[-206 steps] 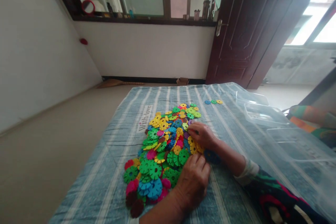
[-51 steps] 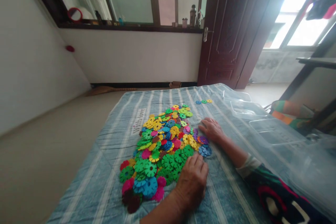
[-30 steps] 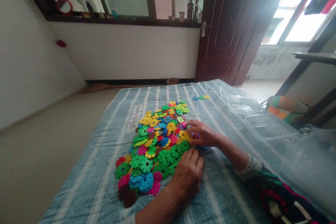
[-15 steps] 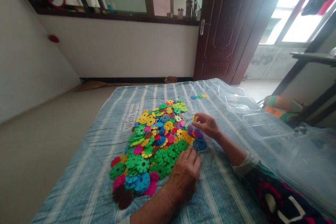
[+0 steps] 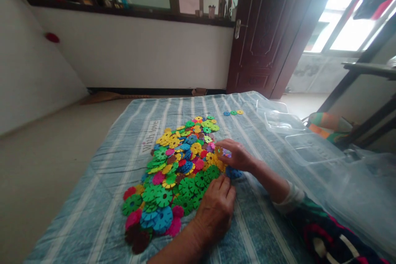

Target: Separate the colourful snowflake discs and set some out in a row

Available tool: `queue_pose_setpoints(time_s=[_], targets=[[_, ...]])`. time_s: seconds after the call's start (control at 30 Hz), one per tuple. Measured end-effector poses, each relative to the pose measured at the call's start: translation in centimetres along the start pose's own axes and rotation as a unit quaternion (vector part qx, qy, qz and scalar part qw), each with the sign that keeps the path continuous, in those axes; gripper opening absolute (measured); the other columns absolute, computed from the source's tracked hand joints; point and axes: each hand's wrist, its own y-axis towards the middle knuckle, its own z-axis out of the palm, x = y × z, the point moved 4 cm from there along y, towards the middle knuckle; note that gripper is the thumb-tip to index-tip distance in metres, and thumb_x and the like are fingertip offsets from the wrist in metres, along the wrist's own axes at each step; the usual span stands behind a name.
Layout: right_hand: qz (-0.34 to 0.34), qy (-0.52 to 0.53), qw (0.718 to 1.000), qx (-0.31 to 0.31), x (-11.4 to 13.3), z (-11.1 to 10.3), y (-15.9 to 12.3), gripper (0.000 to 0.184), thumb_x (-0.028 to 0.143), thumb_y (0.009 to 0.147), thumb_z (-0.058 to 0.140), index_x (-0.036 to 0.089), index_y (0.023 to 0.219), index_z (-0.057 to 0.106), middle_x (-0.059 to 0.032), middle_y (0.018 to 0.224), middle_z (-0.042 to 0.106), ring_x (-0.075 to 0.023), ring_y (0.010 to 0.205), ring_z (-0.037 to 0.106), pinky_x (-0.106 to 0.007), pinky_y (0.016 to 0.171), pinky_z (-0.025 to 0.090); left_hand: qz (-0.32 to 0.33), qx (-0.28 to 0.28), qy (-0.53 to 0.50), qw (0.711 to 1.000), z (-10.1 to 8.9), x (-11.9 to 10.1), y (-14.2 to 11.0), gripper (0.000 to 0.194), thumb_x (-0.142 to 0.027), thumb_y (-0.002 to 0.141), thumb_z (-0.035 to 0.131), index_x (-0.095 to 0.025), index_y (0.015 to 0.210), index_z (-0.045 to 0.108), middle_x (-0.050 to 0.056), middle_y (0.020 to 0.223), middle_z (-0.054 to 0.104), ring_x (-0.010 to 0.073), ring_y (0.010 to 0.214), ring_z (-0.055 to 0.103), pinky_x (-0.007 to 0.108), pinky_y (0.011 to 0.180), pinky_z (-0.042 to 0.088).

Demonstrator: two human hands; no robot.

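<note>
A heap of flat, notched plastic discs (image 5: 173, 165) in green, yellow, blue, pink and red lies on a blue striped cloth (image 5: 102, 198). My right hand (image 5: 236, 157) is at the heap's right edge, its fingers pinched on a small disc (image 5: 223, 151) whose colour I cannot make out. A blue disc (image 5: 232, 172) lies just under its wrist. My left hand (image 5: 216, 210) rests palm down at the heap's near edge, fingers lying flat against green discs (image 5: 198, 181), holding nothing. Three discs (image 5: 233, 112), blue, green and yellow, sit in a row apart at the far right.
Clear plastic boxes (image 5: 283, 121) and lids (image 5: 312, 148) stand along the cloth's right side. A dark wooden door (image 5: 262, 29) and a window sill with bottles (image 5: 221, 6) are behind. Bare floor (image 5: 37, 156) lies to the left.
My right hand, lifted with a yellow disc half a second ago, has come down to the heap's right edge. The left hand stays put. The camera has shifted slightly.
</note>
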Motion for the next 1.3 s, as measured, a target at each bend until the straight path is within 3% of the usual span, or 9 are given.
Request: queue_pose_setpoints(time_s=[0.13, 0.4, 0.63, 0.7, 0.8, 0.93, 1.03, 1.13, 1.3], targets=[[-0.016, -0.021, 1.000, 0.008, 0.5, 0.3, 0.2, 0.042, 0.018, 0.080, 0.067, 0.021, 0.121, 0.067, -0.0097, 0.107, 0.071, -0.0230, 0.097, 0.066, -0.037, 0.088, 0.052, -0.004, 0.024, 0.006, 1.000, -0.6, -0.1, 0.2, 0.030, -0.008, 0.079, 0.048, -0.012, 0.104, 0.063, 0.018, 0.114, 0.069, 0.0302, 0.113, 0.063, 0.046, 0.097, 0.054], [0.140, -0.073, 0.984, -0.078, -4.3, -1.1, -1.1, 0.038, 0.032, 0.079, 0.071, 0.022, 0.116, 0.069, -0.0092, 0.108, 0.073, -0.0254, 0.100, 0.067, -0.040, 0.091, 0.051, -0.007, 0.045, 0.011, 0.999, -0.4, -0.1, 0.3, 0.031, -0.007, 0.078, 0.050, -0.010, 0.106, 0.064, 0.020, 0.119, 0.067, 0.0319, 0.115, 0.062, 0.046, 0.098, 0.053], [0.254, -0.221, 0.939, -0.064, -7.0, -2.7, -1.9, 0.036, 0.027, 0.079, 0.067, 0.019, 0.115, 0.070, -0.0141, 0.105, 0.071, -0.0292, 0.097, 0.064, -0.042, 0.087, 0.050, -0.008, 0.053, 0.022, 0.998, -0.3, -0.1, 0.2, 0.032, -0.008, 0.078, 0.051, -0.011, 0.107, 0.065, 0.018, 0.122, 0.068, 0.0320, 0.118, 0.062, 0.046, 0.099, 0.053], [0.238, -0.218, 0.943, -0.078, -6.5, -2.9, -1.7, 0.037, 0.027, 0.081, 0.067, 0.020, 0.117, 0.069, -0.0137, 0.106, 0.070, -0.0288, 0.098, 0.063, -0.042, 0.088, 0.049, -0.009, 0.050, 0.019, 0.999, -0.3, -0.1, 0.2, 0.031, -0.007, 0.078, 0.051, -0.011, 0.106, 0.065, 0.019, 0.121, 0.068, 0.0322, 0.117, 0.062, 0.046, 0.098, 0.053], [0.130, -0.162, 0.975, -0.075, -4.2, -2.3, -1.0, 0.028, 0.029, 0.084, 0.068, 0.022, 0.111, 0.071, -0.0108, 0.107, 0.069, -0.0262, 0.103, 0.062, -0.041, 0.093, 0.048, -0.006, 0.041, 0.014, 0.999, -0.5, -0.2, 0.3, 0.029, -0.007, 0.080, 0.051, -0.009, 0.106, 0.065, 0.020, 0.120, 0.068, 0.0322, 0.116, 0.062, 0.046, 0.098, 0.053], [-0.021, -0.087, 0.996, 0.026, -0.8, 0.1, -0.2, 0.018, 0.033, 0.081, 0.075, 0.024, 0.097, 0.074, -0.0096, 0.117, 0.065, -0.0261, 0.115, 0.057, -0.042, 0.101, 0.045, -0.006, 0.040, 0.006, 0.999, -0.4, -0.2, 0.3, 0.030, -0.007, 0.082, 0.049, -0.009, 0.107, 0.064, 0.020, 0.118, 0.068, 0.0316, 0.115, 0.063, 0.046, 0.098, 0.053], [-0.020, -0.084, 0.995, 0.052, -0.5, 1.0, -0.1, 0.016, 0.032, 0.082, 0.074, 0.023, 0.095, 0.075, -0.0104, 0.115, 0.066, -0.0256, 0.110, 0.059, -0.042, 0.098, 0.046, -0.009, 0.046, 0.009, 0.999, -0.4, -0.1, 0.3, 0.028, -0.007, 0.081, 0.049, -0.010, 0.105, 0.064, 0.019, 0.117, 0.068, 0.0310, 0.113, 0.063, 0.046, 0.098, 0.053], [0.020, -0.097, 0.995, 0.021, -1.3, 0.7, -0.2, 0.017, 0.032, 0.086, 0.069, 0.021, 0.098, 0.076, -0.0113, 0.108, 0.067, -0.0248, 0.103, 0.062, -0.041, 0.093, 0.049, -0.005, 0.044, 0.014, 0.999, -0.4, -0.1, 0.4, 0.028, -0.008, 0.081, 0.049, -0.010, 0.104, 0.064, 0.019, 0.118, 0.068, 0.0313, 0.114, 0.063, 0.045, 0.099, 0.053], [-0.001, -0.079, 0.997, -0.006, -0.8, 0.9, 0.0, 0.022, 0.032, 0.087, 0.069, 0.025, 0.106, 0.075, -0.0101, 0.115, 0.065, -0.0253, 0.113, 0.057, -0.042, 0.100, 0.047, -0.010, 0.047, 0.012, 0.999, -0.4, -0.2, 0.4, 0.029, -0.007, 0.081, 0.047, -0.012, 0.103, 0.064, 0.019, 0.117, 0.068, 0.0305, 0.115, 0.062, 0.046, 0.098, 0.053]])
